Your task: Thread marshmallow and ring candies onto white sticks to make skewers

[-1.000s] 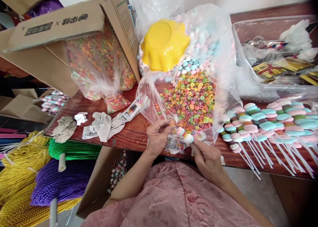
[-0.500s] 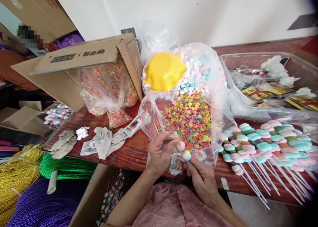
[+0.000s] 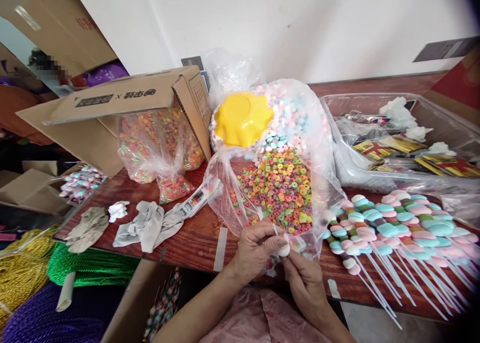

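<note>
My left hand is closed in a pinch over the top of a small candy skewer, covering most of its pieces. My right hand grips the skewer from below, its fingers wrapped round the stick. Both hands meet at the near edge of the wooden table, just in front of an open clear bag of colourful candy rings. Behind the rings lie pastel marshmallow pieces under an upturned yellow bowl.
Finished candy skewers lie in rows at the right. A clear tray of wrappers stands behind them. A cardboard box with bagged rings sits at the left, grey gloves beside it. Green, yellow and purple cord bundles lie below.
The view has tilted upward, showing more wall. My left hand has closed down over the skewer's top, hiding candy pieces that were visible before; my right hand keeps hold of the stick.
</note>
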The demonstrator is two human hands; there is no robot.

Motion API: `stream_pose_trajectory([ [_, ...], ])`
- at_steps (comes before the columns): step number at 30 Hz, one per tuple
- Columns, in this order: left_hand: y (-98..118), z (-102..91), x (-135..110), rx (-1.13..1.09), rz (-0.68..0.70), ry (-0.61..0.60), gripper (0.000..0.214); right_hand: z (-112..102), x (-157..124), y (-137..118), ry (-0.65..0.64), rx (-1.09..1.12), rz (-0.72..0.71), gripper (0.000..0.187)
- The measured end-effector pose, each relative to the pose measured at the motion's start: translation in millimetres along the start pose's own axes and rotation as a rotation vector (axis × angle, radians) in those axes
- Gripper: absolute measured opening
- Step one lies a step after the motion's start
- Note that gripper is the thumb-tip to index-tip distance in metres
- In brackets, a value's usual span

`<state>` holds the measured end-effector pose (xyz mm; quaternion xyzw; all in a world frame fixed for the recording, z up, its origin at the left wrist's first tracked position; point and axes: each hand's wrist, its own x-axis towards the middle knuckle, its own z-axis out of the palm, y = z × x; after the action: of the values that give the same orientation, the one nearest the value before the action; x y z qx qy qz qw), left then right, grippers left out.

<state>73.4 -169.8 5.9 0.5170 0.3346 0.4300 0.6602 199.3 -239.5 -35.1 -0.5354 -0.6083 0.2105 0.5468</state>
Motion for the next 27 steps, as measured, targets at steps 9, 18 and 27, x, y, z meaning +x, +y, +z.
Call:
stream_pose_trajectory([
  [9,51.3,-16.7,113.4,0.269,0.017,-0.162,0.052,-35.8,3.4,30.3,0.319,-0.096,0.07,0.019],
  [18,43.6,0.4,290.3,1.278,0.277,-0.034,0.023,-45.6,-1.6,54.0,0.158,-0.167,-0.104,0.024],
  [27,54.1,-11.2,240.8,0.382,0.121,-0.03,0.03,-40.6,14.0,35.6,0.099,-0.076,-0.156,0.026],
])
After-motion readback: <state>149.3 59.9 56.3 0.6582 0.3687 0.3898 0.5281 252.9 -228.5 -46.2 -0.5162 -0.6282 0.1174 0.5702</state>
